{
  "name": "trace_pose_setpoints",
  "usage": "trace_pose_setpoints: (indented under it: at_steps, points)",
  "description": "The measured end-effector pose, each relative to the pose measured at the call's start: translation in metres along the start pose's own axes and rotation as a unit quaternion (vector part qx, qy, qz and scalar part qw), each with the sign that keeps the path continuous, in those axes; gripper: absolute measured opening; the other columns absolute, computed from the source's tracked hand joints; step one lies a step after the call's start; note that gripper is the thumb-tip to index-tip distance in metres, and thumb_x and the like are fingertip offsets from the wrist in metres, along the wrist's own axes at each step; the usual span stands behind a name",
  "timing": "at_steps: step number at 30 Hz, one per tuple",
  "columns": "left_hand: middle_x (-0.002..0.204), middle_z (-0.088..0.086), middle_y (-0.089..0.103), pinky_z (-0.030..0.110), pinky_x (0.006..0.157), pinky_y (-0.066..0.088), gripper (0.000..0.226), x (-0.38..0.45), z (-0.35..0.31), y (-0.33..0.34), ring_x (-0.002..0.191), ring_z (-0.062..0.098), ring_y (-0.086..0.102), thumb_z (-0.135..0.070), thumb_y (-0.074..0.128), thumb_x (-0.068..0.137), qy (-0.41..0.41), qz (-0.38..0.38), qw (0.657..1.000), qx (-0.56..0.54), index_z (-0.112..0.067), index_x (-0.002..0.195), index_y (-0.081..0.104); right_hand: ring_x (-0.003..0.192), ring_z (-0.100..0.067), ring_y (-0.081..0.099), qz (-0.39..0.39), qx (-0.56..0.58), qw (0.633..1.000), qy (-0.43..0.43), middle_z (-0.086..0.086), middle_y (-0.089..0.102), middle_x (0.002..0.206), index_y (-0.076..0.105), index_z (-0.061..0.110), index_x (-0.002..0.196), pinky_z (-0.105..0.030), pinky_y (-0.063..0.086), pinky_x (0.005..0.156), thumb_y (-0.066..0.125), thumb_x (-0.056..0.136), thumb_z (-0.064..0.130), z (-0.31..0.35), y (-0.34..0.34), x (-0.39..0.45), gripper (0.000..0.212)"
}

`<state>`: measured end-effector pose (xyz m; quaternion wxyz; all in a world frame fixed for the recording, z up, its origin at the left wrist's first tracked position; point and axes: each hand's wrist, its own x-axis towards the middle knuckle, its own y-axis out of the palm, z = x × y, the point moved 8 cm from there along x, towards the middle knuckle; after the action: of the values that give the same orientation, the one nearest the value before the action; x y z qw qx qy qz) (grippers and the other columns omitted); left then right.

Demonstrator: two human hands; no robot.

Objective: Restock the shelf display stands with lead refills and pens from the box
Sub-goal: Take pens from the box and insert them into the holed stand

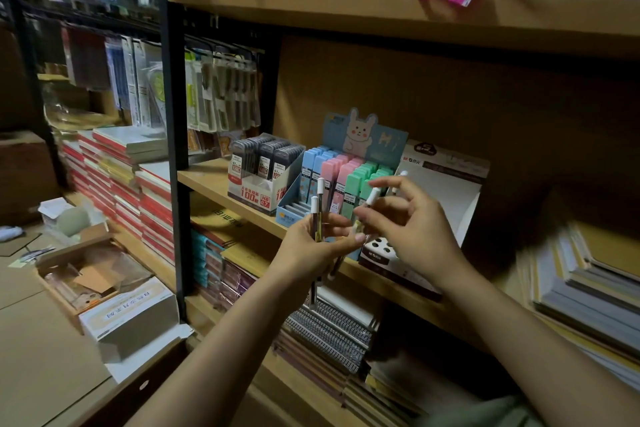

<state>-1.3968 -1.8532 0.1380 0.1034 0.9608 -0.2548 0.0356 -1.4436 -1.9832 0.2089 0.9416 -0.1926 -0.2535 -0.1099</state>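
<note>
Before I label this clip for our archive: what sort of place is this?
Most likely a stationery shop or its stockroom. Lead refill display boxes stand on a wooden shelf, notebooks are stacked beside it, and the left hand holds a bunch of white-capped pens.

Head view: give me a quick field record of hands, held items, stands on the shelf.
left hand: shut on a bunch of pens, white caps up
right hand: pinching one white-capped pen, tilted
pen stand: white, round holes on top, in front of the right hand; holes in view look empty
pastel refill stand: blue, pink, green cases, rabbit card behind
grey refill stand: left of the pastel one, dark cases
shelf: wooden, holds all three stands
</note>
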Motion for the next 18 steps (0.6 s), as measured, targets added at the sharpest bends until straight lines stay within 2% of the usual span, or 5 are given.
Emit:
trace_pose_setpoints:
  at_steps: [2,5,8,14,18]
  points:
    - [0.096,0.002,0.065,0.025,0.06,0.045,0.056,0.0,0.002,0.002,0.066,0.009,0.058,-0.037,0.074,0.069,-0.026,0.022,0.999,-0.003,-0.016,0.118,0.057,0.081,-0.017,0.074,-0.02,0.03,0.999,0.012,-0.001,0.075,0.092,0.054,0.027,0.107,-0.032,0.06,0.071,0.072,0.083,0.006,0.0,-0.011,0.004,0.036]
    - [0.099,0.008,0.052,0.024,0.062,0.038,0.036,0.001,0.01,0.008,0.062,0.008,0.047,-0.029,0.057,0.093,-0.082,0.053,0.993,-0.066,-0.016,0.126,0.047,0.082,-0.005,0.071,-0.093,-0.005,0.995,-0.04,0.004,0.073,0.09,0.054,0.025,0.104,-0.019,0.057,0.068,0.071,0.084,0.003,0.012,-0.039,0.009,0.034]
    - [0.094,0.01,0.048,0.026,0.065,0.038,0.024,0.001,0.016,0.013,0.07,0.012,0.045,-0.013,0.041,0.101,-0.106,0.07,0.99,-0.066,-0.015,0.122,0.052,0.091,0.004,0.065,-0.143,-0.113,0.978,-0.103,0.014,0.062,0.099,0.054,0.026,0.109,-0.01,0.052,0.073,0.072,0.084,0.008,0.025,-0.057,0.006,0.036]
    - [0.087,0.007,0.059,0.028,0.068,0.046,0.024,-0.001,0.015,0.017,0.071,0.014,0.055,-0.013,0.041,0.101,-0.083,0.089,0.989,-0.086,-0.017,0.119,0.056,0.094,0.008,0.062,-0.146,-0.159,0.967,-0.134,0.018,0.06,0.099,0.055,0.026,0.109,-0.007,0.051,0.074,0.07,0.086,0.006,0.022,-0.053,0.004,0.034]
    - [0.079,-0.001,0.063,0.027,0.064,0.042,0.029,-0.001,0.01,0.015,0.064,0.011,0.053,-0.021,0.04,0.103,-0.048,0.096,0.992,-0.065,-0.035,0.125,0.052,0.091,0.01,0.063,-0.13,-0.17,0.97,-0.115,0.017,0.062,0.099,0.056,0.023,0.107,-0.005,0.049,0.069,0.071,0.085,0.007,0.015,-0.051,0.006,0.031]
